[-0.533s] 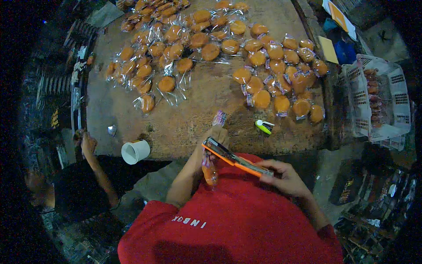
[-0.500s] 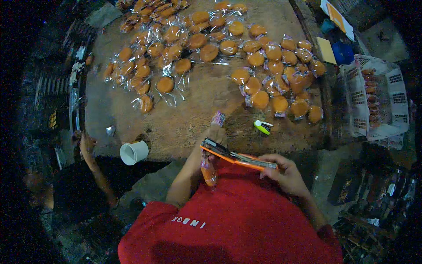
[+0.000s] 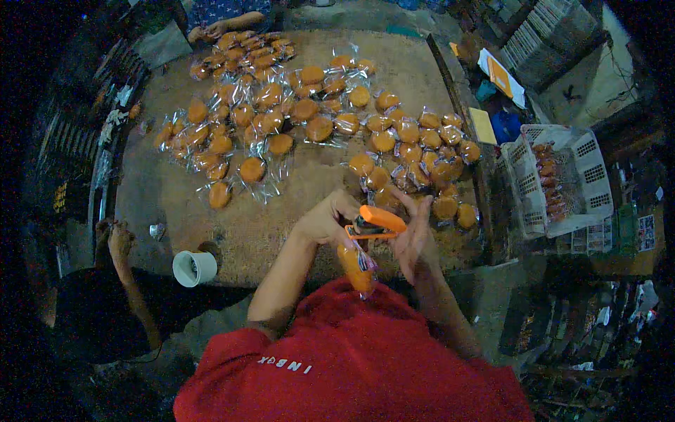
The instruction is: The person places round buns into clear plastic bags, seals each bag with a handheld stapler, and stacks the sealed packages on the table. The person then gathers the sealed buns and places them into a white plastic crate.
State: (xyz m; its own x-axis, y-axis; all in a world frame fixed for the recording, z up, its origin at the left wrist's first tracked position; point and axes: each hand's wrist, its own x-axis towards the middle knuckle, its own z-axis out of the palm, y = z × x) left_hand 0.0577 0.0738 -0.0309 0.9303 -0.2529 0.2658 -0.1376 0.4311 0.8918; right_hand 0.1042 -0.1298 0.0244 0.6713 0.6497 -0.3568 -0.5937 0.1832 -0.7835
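In front of my chest is an orange stapler (image 3: 383, 219), folded so its two arms are close together. My left hand (image 3: 329, 216) is closed around one end of it. A clear bag with an orange-brown bun (image 3: 354, 267) hangs just below that hand, and its top is hidden by the fingers and stapler. My right hand (image 3: 415, 235) has its fingers stretched out, the palm against the stapler's other end. Ahead of my hands, many bagged buns (image 3: 318, 129) are spread over the wooden table (image 3: 316, 179).
A white cup (image 3: 195, 269) stands at the table's near left edge, close to another person's hand (image 3: 121, 243). At the far left are a second person's hands (image 3: 211, 30). To the right stands a white plastic crate (image 3: 594, 179) with bagged buns inside.
The stapler has gone from swung open to folded. My right hand has moved inward and its fingers have straightened. The green stapler on the table is no longer visible. The view has shifted.
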